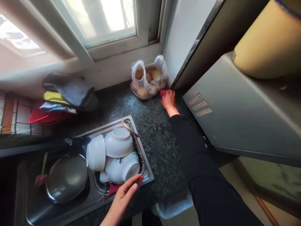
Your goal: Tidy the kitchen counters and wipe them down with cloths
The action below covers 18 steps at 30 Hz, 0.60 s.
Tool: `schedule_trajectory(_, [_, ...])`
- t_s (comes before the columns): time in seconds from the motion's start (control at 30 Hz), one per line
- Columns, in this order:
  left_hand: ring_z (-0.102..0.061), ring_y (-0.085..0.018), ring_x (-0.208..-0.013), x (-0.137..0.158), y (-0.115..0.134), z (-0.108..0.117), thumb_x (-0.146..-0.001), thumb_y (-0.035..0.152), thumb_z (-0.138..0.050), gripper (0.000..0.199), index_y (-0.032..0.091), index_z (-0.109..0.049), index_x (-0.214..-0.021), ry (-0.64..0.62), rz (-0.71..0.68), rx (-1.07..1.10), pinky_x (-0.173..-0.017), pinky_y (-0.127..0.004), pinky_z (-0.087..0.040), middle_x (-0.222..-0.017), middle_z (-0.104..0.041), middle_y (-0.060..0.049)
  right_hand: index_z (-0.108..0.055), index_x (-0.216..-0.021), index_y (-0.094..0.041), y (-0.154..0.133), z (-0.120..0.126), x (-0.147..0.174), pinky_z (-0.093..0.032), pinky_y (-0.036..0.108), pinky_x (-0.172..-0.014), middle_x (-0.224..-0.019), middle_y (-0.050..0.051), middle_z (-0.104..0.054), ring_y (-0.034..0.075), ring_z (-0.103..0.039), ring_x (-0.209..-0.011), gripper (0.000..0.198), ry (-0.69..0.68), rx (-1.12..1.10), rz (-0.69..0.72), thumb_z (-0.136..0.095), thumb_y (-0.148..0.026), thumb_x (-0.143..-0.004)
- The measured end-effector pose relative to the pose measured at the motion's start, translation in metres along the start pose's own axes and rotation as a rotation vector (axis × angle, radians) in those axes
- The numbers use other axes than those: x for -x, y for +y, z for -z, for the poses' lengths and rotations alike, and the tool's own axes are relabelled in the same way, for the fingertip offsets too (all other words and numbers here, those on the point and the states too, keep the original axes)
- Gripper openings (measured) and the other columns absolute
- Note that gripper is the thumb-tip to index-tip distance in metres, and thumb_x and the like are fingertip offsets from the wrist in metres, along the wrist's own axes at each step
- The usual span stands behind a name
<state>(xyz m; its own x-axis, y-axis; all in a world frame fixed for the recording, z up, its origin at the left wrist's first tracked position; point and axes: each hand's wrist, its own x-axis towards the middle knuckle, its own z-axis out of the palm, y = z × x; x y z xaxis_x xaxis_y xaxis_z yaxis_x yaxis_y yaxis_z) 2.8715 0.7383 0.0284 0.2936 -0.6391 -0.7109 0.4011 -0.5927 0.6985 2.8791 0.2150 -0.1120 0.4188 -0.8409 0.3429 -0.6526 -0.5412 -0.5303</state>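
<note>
My right hand [169,99] reaches to the back corner of the dark speckled countertop [160,147]. Its fingers are closed over a red cloth [162,93], most of it hidden under the hand. Just left of it sits a thin white plastic bag [148,82] with round, pale brown things inside, perhaps potatoes or onions. My left hand [125,193] is at the front edge of the sink, fingers stretched out and holding nothing. It is close to the white bowls [123,168] stacked upside down and on their sides in a wire rack. A red thing [113,189] lies partly behind that hand.
A metal sink [58,216] holds a round pan or lid [68,179] at the left. Folded cloths [58,97] lie under the window. To the right stands a grey metal appliance [246,106] with vents, bearing a yellow container [270,44]. A plastic bag [174,207] hangs below the counter's edge.
</note>
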Motion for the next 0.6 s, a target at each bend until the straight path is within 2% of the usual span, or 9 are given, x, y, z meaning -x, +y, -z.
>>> schedule_trajectory(0.07, [-0.064,-0.035,-0.128,-0.001,0.000,-0.004,-0.077,0.068,-0.074,0.060,0.028,-0.077,-0.122,-0.014,0.002,-0.023,-0.117,-0.052,-0.044,-0.134,-0.071,-0.009,-0.060,-0.125,-0.010,0.013,0.014,0.015,-0.034,0.056,-0.119,-0.131,0.019,-0.059,0.030,-0.047,-0.132,0.031,0.017,-0.005,0.005,-0.049,-0.022,-0.100])
schedule_trajectory(0.13, [-0.065,-0.035,-0.127,0.000,0.000,-0.007,-0.078,0.068,-0.074,0.060,0.028,-0.077,-0.123,-0.045,-0.008,-0.040,-0.114,-0.051,-0.047,-0.134,-0.071,-0.010,-0.060,-0.130,-0.012,0.025,0.037,0.052,-0.037,0.053,-0.119,-0.134,0.018,-0.059,0.029,-0.048,-0.133,0.034,0.055,-0.004,-0.016,-0.046,-0.022,-0.100])
schedule_trajectory(0.23, [-0.068,-0.035,-0.121,0.002,0.003,-0.010,-0.076,0.070,-0.074,0.065,0.026,-0.077,-0.123,-0.089,-0.031,-0.043,-0.109,-0.049,-0.052,-0.130,-0.073,-0.012,-0.060,-0.133,-0.014,0.042,0.082,0.130,-0.037,0.052,-0.119,-0.137,0.017,-0.060,0.028,-0.047,-0.137,0.037,0.100,-0.002,-0.048,-0.043,-0.027,-0.102])
schedule_trajectory(0.33, [-0.069,-0.035,-0.118,0.003,0.004,-0.013,-0.072,0.072,-0.077,0.069,0.023,-0.078,-0.121,-0.154,-0.026,-0.059,-0.108,-0.048,-0.052,-0.127,-0.075,-0.014,-0.063,-0.129,-0.018,0.050,0.127,0.222,-0.037,0.054,-0.120,-0.138,0.015,-0.062,0.027,-0.049,-0.138,0.036,0.112,-0.001,-0.054,-0.041,-0.032,-0.104])
schedule_trajectory(0.47, [-0.069,-0.035,-0.118,0.005,-0.001,-0.023,-0.069,0.073,-0.078,0.073,0.022,-0.077,-0.121,-0.217,-0.015,-0.093,-0.108,-0.048,-0.052,-0.125,-0.075,-0.015,-0.063,-0.129,-0.021,0.052,0.167,0.331,-0.041,0.054,-0.117,-0.137,0.014,-0.063,0.027,-0.052,-0.136,0.035,0.130,0.028,-0.068,-0.043,-0.036,-0.105])
schedule_trajectory(0.53, [-0.070,-0.036,-0.117,0.005,-0.004,-0.029,-0.068,0.075,-0.078,0.075,0.022,-0.078,-0.120,-0.229,-0.012,-0.101,-0.106,-0.048,-0.053,-0.124,-0.075,-0.015,-0.062,-0.128,-0.020,0.057,0.176,0.355,-0.043,0.055,-0.115,-0.135,0.015,-0.064,0.028,-0.053,-0.136,0.034,0.178,0.066,-0.089,-0.043,-0.036,-0.105])
schedule_trajectory(0.6, [-0.070,-0.036,-0.116,0.006,-0.005,-0.035,-0.067,0.075,-0.078,0.075,0.021,-0.078,-0.120,-0.241,-0.008,-0.106,-0.105,-0.048,-0.053,-0.124,-0.075,-0.016,-0.063,-0.124,-0.019,0.064,0.176,0.352,-0.044,0.055,-0.114,-0.131,0.016,-0.065,0.028,-0.055,-0.133,0.033,0.223,0.100,-0.124,-0.042,-0.036,-0.105])
